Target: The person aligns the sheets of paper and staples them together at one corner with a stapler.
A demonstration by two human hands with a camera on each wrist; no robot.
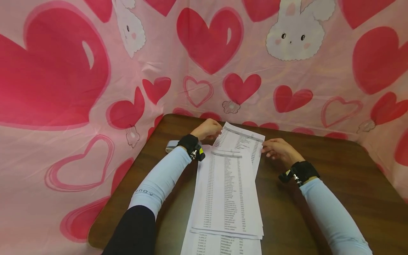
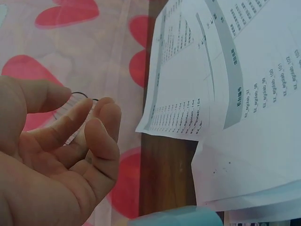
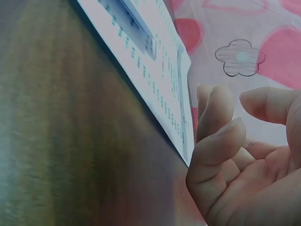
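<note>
Printed paper sheets [image 1: 226,198] lie overlapping down the middle of the table, covered with columns of small text. A farther sheet [image 1: 243,136] with a grey header band sticks out beyond them, its lower part hidden. My left hand [image 1: 208,129] is at that sheet's left edge; in the left wrist view its fingers [image 2: 102,141] are loosely bent, the thumb apart from them, with nothing between. My right hand [image 1: 282,150] is by the same sheet's right edge. In the right wrist view its fingers [image 3: 216,146] are bent beside the paper corner, thumb apart; whether they touch it I cannot tell.
A pale blue and grey object [image 1: 172,146] lies by my left wrist, partly hidden. The brown wooden table [image 1: 325,156] has rounded corners. Behind it and to the left hangs a pink cloth [image 1: 204,88] with hearts and rabbits.
</note>
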